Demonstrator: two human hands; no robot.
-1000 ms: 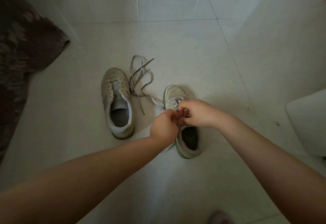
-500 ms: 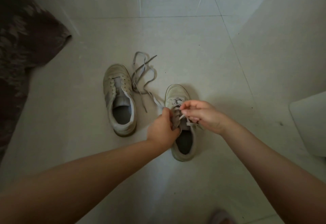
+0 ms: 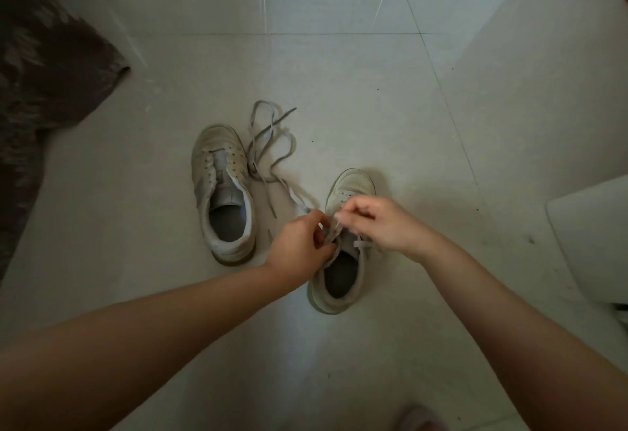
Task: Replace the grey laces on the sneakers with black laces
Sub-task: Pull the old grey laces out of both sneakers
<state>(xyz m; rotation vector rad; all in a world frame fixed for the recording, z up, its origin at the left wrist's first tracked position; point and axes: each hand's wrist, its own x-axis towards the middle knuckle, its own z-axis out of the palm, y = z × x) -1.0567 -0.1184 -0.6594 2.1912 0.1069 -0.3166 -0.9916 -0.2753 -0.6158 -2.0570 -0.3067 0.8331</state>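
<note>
On the tiled floor (image 3: 339, 90) stand two sneakers. The left sneaker (image 3: 222, 192) is unlaced; a loose grey lace (image 3: 268, 145) lies just right of it. Over the right sneaker (image 3: 343, 281), the left hand (image 3: 300, 243) and right hand (image 3: 380, 223) each pinch its grey lace (image 3: 334, 226). A dark rug (image 3: 44, 84) lies far left.

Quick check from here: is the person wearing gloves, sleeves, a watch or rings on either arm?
Nothing worn shows. The left hand and right hand are bare, with no gloves, and no rings that I can make out. Both forearms are uncovered as far as the frame edge: no sleeves, watch or bands.
</note>
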